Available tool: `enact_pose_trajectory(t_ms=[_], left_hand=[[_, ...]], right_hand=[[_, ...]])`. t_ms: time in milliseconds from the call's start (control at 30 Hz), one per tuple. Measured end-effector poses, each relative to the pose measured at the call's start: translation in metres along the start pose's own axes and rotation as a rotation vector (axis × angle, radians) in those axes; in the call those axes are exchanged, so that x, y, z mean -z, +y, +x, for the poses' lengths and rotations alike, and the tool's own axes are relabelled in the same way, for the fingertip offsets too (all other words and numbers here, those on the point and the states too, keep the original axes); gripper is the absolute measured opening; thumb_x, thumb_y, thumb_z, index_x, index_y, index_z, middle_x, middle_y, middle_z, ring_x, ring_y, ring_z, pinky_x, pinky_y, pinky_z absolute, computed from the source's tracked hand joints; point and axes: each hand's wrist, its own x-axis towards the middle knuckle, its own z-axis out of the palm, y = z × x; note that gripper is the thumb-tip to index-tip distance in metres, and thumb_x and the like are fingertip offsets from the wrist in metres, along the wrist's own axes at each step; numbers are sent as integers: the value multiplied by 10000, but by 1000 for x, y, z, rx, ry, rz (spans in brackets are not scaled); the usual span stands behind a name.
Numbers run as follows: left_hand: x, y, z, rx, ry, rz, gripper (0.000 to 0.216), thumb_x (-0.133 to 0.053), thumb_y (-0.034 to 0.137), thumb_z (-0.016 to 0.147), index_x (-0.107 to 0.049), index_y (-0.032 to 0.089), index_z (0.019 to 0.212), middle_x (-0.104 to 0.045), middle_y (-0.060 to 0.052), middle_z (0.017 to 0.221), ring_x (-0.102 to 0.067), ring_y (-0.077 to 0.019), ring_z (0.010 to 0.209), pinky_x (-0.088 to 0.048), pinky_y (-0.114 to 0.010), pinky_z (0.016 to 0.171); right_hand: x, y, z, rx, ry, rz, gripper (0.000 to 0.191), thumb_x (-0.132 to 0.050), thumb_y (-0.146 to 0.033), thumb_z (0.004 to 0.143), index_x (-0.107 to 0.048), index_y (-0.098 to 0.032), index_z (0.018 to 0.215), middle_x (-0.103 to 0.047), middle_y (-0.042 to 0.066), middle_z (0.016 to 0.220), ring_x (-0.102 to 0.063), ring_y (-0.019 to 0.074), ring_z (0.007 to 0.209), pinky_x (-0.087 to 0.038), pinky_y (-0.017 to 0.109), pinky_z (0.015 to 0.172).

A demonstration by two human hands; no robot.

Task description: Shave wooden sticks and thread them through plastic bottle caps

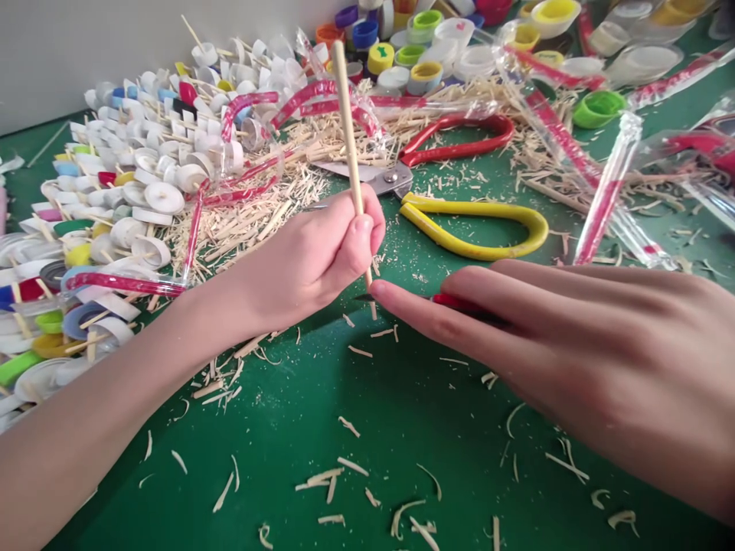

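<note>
My left hand (338, 245) is closed in a fist round a thin wooden stick (347, 115), which stands nearly upright with its lower tip close to the green table (276, 459). My right hand (574, 344) grips a knife with a red handle (459, 302), mostly hidden under the fingers. Its dark blade (364, 298) lies against the lower end of the stick, and my right index fingertip rests beside the stick there. Pale wood shavings (325, 480) are scattered on the table below both hands.
Scissors with red and yellow handles (476, 229) lie just beyond my hands. A heap of bottle caps with sticks in them (166, 195) fills the left. More caps and small tubs (428, 76) stand at the back. Clear and red plastic strips (609, 191) lie at right, among piled shavings (253, 222).
</note>
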Motion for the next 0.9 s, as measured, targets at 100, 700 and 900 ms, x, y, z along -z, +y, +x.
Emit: enact_pose_trajectory(t_ms=[100, 700, 900], left_hand=[[0, 1, 0, 7, 18, 28, 206, -288, 205, 964, -412, 219, 800, -547, 4, 795, -590, -93, 627, -539, -250, 620], [-3, 4, 1, 22, -18, 112, 278, -214, 308, 978, -448, 204, 870, -465, -6, 772, -637, -126, 693, -540, -257, 608], [-1, 4, 0, 22, -11, 107, 266, -222, 307, 983, -424, 204, 843, -500, -13, 750, -580, -102, 611, -513, -226, 554]], right_hand=[[0, 1, 4, 11, -45, 31, 598, -356, -163, 914, -254, -277, 1493, -662, 21, 976, -603, 170, 779, -441, 294, 615], [5, -7, -3, 30, -106, 90, 676, -343, -52, 829, -231, -135, 1490, -580, 34, 842, -537, 158, 619, -373, 311, 524], [15, -9, -4, 29, -245, 31, 682, -351, -37, 807, -269, -149, 1475, -568, 25, 816, -525, 153, 533, -390, 325, 471]])
